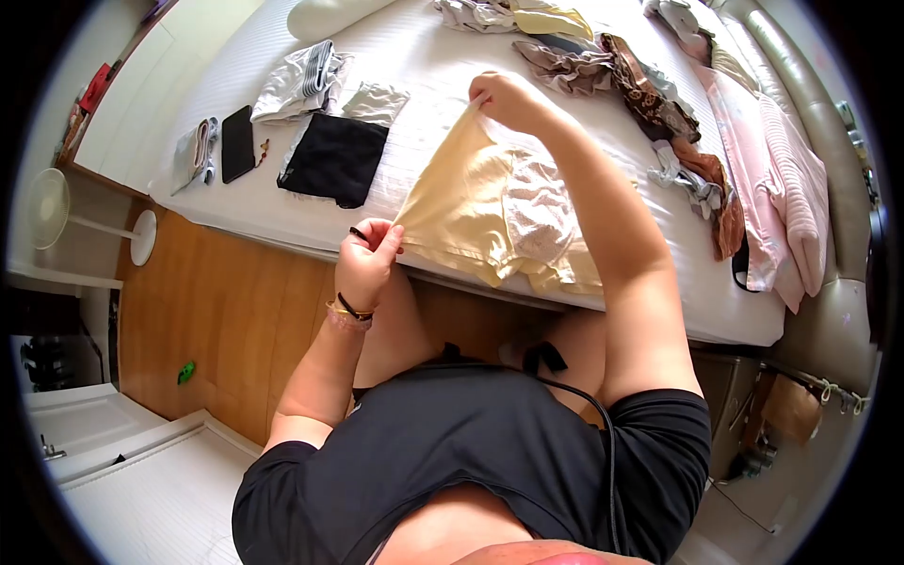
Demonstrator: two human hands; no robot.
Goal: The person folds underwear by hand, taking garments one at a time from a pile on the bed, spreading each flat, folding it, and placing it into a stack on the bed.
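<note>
A pale yellow garment [461, 202] is stretched over the near edge of the bed; from here I cannot tell whether it is shorts or a top. My left hand [365, 259] pinches its lower left corner, with bracelets round the wrist. Farther up, my right hand [513, 102] grips the upper edge, and the cloth is pulled taut between the two. A whitish patterned part [539, 202] shows beside the yellow cloth, partly behind my right forearm. Left of the garment lies a folded black cloth [334, 158].
Folded white and striped clothes [301, 83], a black phone [238, 144] and a small folded stack [195, 155] lie on the bed [424, 56]. Crumpled clothes [650, 94] and pink garments [753, 179] are at the right. A white fan [141, 237] stands left.
</note>
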